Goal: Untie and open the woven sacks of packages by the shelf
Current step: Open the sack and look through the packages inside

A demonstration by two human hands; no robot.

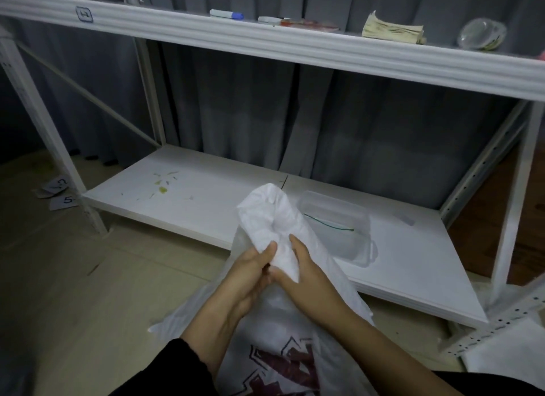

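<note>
A white woven sack (274, 330) with dark red print stands on the floor in front of me, before the white shelf (182, 198). Its bunched neck (265, 216) rises above my hands. My left hand (250, 272) grips the neck from the left, thumb up against the fabric. My right hand (300, 269) grips it from the right, fingers curled round the gathered cloth. Both hands meet at the same spot on the neck. No tie is visible there; my fingers hide that part.
A clear plastic tub (351, 236) holding a green string (327, 223) sits on the lower shelf board. The upper shelf carries a marker (227, 14), a paper stack (392, 30) and a clear lid (480, 34). Paper number slips (59, 192) lie on the floor at left.
</note>
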